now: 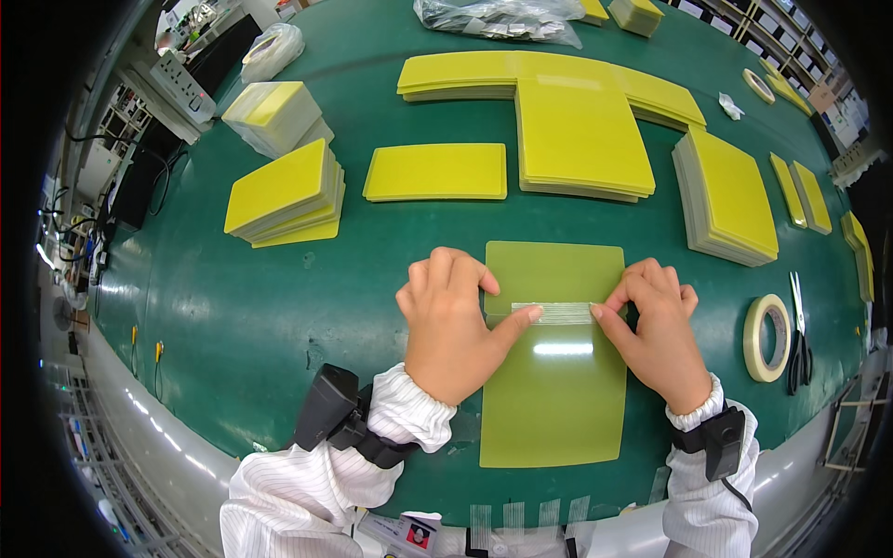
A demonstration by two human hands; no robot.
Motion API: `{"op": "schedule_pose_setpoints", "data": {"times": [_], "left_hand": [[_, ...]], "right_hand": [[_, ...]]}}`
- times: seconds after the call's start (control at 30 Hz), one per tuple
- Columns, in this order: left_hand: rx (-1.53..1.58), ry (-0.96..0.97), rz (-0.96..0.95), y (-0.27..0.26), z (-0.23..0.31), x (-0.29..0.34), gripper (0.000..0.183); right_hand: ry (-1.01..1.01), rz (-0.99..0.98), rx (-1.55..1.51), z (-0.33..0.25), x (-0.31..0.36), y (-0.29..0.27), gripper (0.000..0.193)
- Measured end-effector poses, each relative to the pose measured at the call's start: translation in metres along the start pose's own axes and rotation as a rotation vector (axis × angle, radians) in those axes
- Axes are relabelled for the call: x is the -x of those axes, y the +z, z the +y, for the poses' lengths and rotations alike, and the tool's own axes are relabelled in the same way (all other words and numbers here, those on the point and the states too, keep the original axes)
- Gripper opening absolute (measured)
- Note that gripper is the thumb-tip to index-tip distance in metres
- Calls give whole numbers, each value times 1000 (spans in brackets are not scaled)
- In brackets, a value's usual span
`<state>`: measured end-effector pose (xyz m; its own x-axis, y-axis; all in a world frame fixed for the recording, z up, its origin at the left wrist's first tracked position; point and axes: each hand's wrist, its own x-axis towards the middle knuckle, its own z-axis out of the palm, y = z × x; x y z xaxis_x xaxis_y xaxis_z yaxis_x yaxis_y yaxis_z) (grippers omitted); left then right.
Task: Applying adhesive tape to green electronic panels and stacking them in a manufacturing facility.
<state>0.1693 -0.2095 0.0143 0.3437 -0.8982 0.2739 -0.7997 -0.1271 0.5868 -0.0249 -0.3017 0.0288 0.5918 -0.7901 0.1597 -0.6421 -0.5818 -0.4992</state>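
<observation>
A strip of clear tape (565, 314) lies crosswise on a yellow-green sheet (551, 409) atop a green counter (279, 316).
The left hand (458, 321), fingers loosely curled and clasping nothing evident, rests its thumb on the strip's left end; the right hand (657, 325) pinches the right end between thumb and forefinger. The long axis runs left to right between both, neither hand nearer.

1. Far sheet (555, 270): olive green, oblong, flat, its long side roughly parallel to the table's (279, 325) near edge.
2. Near sheet (553, 409): same green, larger, glossy, flat, meeting the far sheet, closer to the near edge.
3. Tape (566, 314): short, whitish, finely striped strip, lying flat where both sheets meet, parallel to that edge.
</observation>
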Motion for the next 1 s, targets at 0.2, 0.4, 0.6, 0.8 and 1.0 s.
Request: {"op": "schedule_pose_setpoints", "data": {"times": [0.2,0.4,0.6,0.8,1.0], "left_hand": [[-40,39,7,2,-5,0,23],[-65,501,-236,-1,3,4,44],[-36,599,-485,-2,9,11,76],[-74,603,-495,-2,11,10,77],[-91,606,-491,-3,11,9,75]], "right_hand": [[-2,5,2,0,0,0,16],[-11,20,12,1,1,2,15],[-27,34,18,2,1,3,15],[-29,66,42,3,2,4,15],[-35,129,87,0,2,6,18]]}}
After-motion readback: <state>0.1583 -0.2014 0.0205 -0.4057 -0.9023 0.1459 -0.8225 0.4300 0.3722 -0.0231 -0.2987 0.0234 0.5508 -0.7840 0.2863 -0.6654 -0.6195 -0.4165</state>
